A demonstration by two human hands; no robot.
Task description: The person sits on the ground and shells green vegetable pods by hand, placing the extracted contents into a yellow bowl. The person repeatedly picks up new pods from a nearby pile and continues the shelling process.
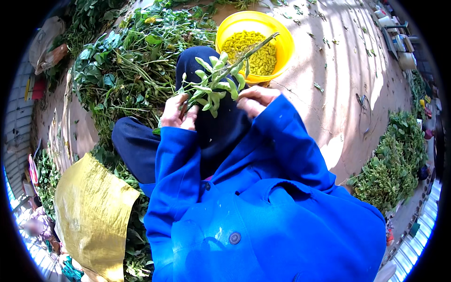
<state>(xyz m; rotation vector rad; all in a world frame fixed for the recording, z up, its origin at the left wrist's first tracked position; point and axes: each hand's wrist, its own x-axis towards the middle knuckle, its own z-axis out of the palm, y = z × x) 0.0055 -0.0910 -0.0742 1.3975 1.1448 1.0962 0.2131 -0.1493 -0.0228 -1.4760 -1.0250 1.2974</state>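
My left hand (179, 112) is closed around the leafless lower part of a green bean stalk (213, 81) hung with plump pods. The stalk slants up to the right over my knee, its bare brown end above a yellow plastic bucket (287, 58). Shelled green beans (259, 63) lie inside the bucket. At the right edge of the pod cluster is my right hand (256, 99), fingers curled by a pod; whether they pinch it is hidden.
Cut bean plants (141, 67) are heaped at the upper left, close to my knees. A yellow woven sheet (95, 218) lies at the lower left. Another plant pile (391, 162) stands at the right. Containers (398, 38) line the upper right edge. A person (35, 225) is at the far lower left.
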